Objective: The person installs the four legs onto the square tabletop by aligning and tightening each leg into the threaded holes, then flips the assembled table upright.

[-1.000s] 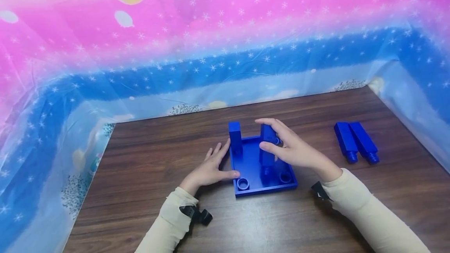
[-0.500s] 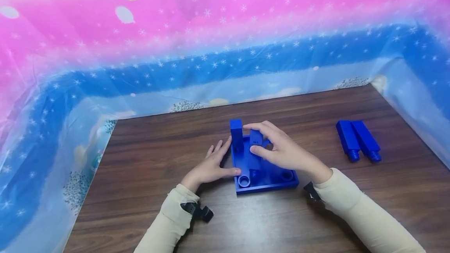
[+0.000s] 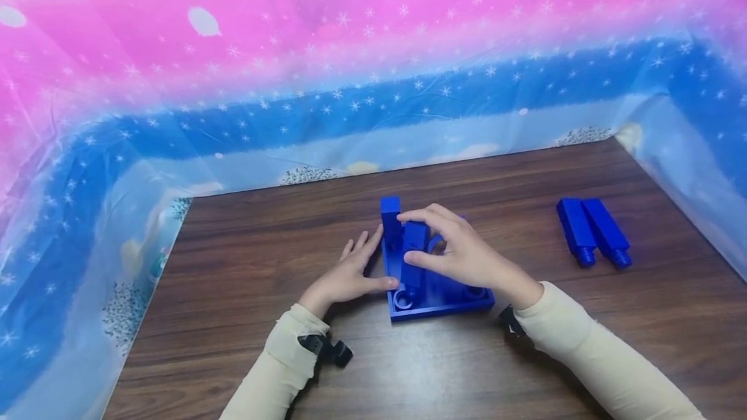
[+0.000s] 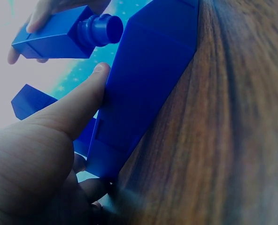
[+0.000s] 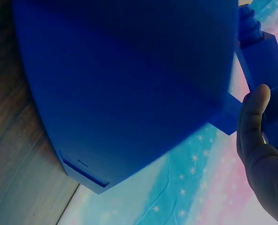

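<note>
A shallow blue square tray (image 3: 443, 311) with round corner sockets lies on the table. My left hand (image 3: 344, 284) rests along its left side, fingers straight and spread, thumb over the rim by the near-left socket (image 3: 403, 300). Between thumb and fingers, my right hand (image 3: 467, 255) holds a blue square leg (image 3: 414, 238). Its ribbed round end (image 4: 104, 29) shows bare in the left wrist view, pointing down near that socket; contact cannot be told. Another blue leg (image 3: 391, 216) stands upright in the far-left corner. The far-right corner is partly hidden behind my right hand.
Two more blue legs, a left one (image 3: 574, 222) and a right one (image 3: 605, 222), lie side by side on the right of the brown wooden table (image 3: 262, 232). A patterned cloth (image 3: 362, 109) hangs behind the table.
My right hand has carried the leg leftward and slightly nearer, from over the tray's middle to beside the near-left socket. My left hand stays in place on the tray's edge.
</note>
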A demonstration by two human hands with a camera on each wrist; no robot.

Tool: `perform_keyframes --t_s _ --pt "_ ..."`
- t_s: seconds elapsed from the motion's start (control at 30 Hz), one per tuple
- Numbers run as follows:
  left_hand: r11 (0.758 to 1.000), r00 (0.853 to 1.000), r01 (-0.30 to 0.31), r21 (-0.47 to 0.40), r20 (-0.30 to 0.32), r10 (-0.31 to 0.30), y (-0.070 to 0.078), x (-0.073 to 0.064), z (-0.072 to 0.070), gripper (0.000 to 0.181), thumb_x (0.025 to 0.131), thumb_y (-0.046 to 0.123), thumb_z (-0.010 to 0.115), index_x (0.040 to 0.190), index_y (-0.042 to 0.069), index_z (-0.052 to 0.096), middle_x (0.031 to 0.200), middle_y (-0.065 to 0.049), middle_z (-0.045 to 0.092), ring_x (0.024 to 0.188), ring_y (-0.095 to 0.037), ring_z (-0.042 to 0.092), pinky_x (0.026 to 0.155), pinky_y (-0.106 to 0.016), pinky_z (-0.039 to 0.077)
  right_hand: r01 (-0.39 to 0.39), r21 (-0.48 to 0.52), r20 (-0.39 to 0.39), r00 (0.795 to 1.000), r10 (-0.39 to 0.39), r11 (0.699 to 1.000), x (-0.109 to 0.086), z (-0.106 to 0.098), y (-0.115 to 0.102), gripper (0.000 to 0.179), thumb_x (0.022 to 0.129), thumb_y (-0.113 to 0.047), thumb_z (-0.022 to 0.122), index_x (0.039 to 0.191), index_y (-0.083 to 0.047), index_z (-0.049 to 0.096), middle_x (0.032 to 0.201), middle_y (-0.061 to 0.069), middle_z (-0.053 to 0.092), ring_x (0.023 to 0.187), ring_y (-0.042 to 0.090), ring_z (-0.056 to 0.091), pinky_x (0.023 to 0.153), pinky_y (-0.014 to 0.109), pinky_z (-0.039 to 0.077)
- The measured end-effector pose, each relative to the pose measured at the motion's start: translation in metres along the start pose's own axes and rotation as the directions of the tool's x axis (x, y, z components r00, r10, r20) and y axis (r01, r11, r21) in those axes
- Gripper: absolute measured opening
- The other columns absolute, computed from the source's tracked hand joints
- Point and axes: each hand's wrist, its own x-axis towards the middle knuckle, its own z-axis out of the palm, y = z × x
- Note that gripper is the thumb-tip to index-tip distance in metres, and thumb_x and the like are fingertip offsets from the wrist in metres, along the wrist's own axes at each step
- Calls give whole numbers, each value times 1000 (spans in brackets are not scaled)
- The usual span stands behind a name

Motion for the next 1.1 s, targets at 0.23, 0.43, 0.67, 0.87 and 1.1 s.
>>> perform_keyframes --t_s 0.23,0.43,0.67,0.87,1.1 --pt "1000 1000 5 -4 -4 -5 2 0 0 112 91 62 76 170 35 1 177 -9 3 161 -37 -13 124 -70 2 0 -28 -17 1000 0 1000 -2 7 -3 60 92 -21 86 146 -13 61 126 3 61 88 15 56 72 32 61" --pt "1000 1000 -4 1 -2 4 1 -1 -2 107 96 52 74 171 29 2 177 -10 5 161 -37 -13 125 -68 0 55 -62 -30 998 -57 997 -2 18 -3 61 87 -19 90 141 -8 64 122 4 62 82 11 55 68 29 59" --pt "1000 1000 -27 -1 11 27 -1 -1 -3 104 98 51 71 171 27 0 177 -7 3 161 -31 -14 127 -63 -4 122 -85 -23 992 -125 989 -4 28 -8 60 86 -18 90 139 -7 65 115 5 59 73 14 58 63 28 57" --pt "998 998 -65 6 10 65 -2 1 -3 102 100 44 70 171 24 1 177 -7 6 162 -28 -11 128 -57 -8 186 -147 -28 981 -192 971 -6 32 -14 59 86 -20 91 138 -7 66 113 4 58 65 19 57 60 19 51" --pt "998 998 -57 -5 11 57 -2 1 -1 102 99 45 70 170 26 -1 177 -8 7 162 -27 -11 128 -58 -7 247 -216 -23 966 -258 945 -10 37 -16 59 84 -22 92 134 -4 66 112 4 56 68 15 55 59 16 48"
